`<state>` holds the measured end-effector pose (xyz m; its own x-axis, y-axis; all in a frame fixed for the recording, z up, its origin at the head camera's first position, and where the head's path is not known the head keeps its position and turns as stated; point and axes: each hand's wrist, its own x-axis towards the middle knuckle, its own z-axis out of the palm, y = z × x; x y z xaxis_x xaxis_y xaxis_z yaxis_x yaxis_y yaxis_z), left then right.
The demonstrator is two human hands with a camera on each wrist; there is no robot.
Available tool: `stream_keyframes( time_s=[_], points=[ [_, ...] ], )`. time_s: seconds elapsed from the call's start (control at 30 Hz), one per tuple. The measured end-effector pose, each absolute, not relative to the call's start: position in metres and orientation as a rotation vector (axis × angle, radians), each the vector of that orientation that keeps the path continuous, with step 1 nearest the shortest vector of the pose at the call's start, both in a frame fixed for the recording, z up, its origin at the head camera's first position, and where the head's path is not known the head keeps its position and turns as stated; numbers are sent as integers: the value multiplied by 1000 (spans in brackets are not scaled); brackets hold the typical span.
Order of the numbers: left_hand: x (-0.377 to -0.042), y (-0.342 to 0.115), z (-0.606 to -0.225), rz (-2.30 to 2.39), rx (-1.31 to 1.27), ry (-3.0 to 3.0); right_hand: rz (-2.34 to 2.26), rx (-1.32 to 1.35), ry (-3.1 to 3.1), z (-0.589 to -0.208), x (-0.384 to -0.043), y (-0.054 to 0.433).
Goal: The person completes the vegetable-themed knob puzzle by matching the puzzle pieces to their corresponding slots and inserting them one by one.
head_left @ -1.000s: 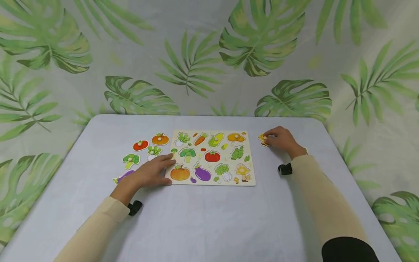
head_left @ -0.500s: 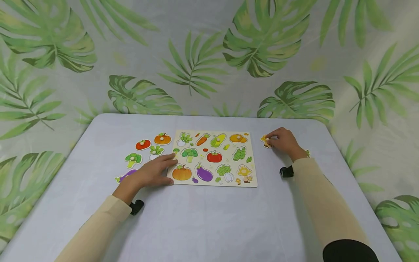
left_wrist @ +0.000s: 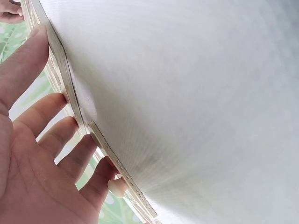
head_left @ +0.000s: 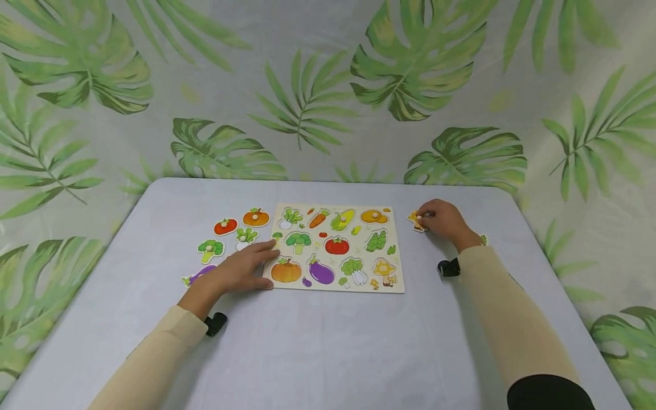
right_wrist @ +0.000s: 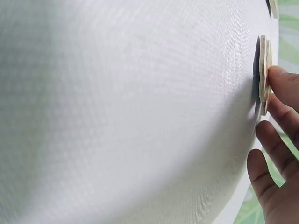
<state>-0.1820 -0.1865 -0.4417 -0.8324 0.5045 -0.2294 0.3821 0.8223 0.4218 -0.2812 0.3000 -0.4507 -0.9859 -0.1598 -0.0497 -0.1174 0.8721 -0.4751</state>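
yellow and brown, a mushroom piece point(head_left: 416, 222) is pinched between the thumb and forefinger of the right hand point(head_left: 445, 221), the nearer of the 2 hands; whether it touches the white desk point(head_left: 328, 353) cannot be told. its long axis slants, cap pointing far and left, stem near and right. the board point(head_left: 333, 259) lies to its left, a printed mushroom point(head_left: 384, 270) at the near right corner. the left hand point(head_left: 243, 267), fingers spread, touches the board's left edge.
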Motion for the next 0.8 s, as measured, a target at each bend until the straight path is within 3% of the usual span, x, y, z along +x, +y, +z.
stream_keyframes(
  time_s=[0.47, 0.8],
  points=[
    [-181, -185, -440, 513, 654, 2674, -802, -171, 2920, -448, -279, 298],
    [-181, -186, -439, 510, 659, 2672, -789, -331, 2919, -439, -273, 290]
  ],
)
